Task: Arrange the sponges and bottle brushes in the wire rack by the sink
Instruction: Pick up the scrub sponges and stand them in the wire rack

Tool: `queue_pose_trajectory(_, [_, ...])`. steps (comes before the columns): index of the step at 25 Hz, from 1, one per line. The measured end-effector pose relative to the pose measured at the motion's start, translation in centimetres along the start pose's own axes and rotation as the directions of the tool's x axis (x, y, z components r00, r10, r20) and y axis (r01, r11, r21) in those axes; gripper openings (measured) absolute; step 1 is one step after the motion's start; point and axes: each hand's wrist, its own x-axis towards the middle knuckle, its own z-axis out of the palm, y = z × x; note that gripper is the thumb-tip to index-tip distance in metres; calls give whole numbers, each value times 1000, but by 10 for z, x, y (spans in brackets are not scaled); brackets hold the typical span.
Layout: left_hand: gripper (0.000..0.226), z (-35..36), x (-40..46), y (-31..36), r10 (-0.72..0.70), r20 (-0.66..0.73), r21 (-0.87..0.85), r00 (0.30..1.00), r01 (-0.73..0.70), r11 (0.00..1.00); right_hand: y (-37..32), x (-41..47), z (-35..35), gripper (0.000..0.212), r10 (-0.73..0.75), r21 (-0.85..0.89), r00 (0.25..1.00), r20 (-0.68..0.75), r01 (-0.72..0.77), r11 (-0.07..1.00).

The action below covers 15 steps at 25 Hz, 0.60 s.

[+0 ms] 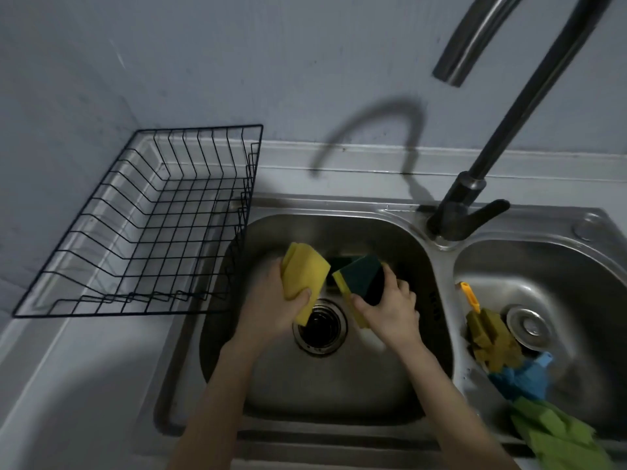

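My left hand (271, 307) grips a yellow sponge (303, 274) above the left sink basin (332, 391). My right hand (393, 310) holds a second sponge (361, 276), green scouring side up with a yellow edge, just right of the first. A further dark green sponge (341, 260) lies in the basin behind them, mostly hidden. The black wire rack (149, 228) stands on the counter left of the sink with nothing in it. In the right basin (559, 276) lie bottle brushes: one with an orange handle (470, 296) and yellow foam (492, 340), a blue one (522, 378) and a green one (556, 432).
A dark tall faucet (468, 205) rises between the basins, its spout overhead at the upper right. An open drain (320, 327) sits under my hands. Grey wall behind; pale counter (68, 385) at the left front.
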Motion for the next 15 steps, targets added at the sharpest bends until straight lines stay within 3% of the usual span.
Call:
queue_pose_trajectory(8, [73,-30,-32,31,109,-150,7,983,-109,994,-20,-33,-39,85,-161,33,975,-155,168,985])
queue_pose_trajectory(15, [75,-60,-60,42,132,-278,-25,952,-145,989,-38,-60,-46,83,-259,11,949,-181,265,964])
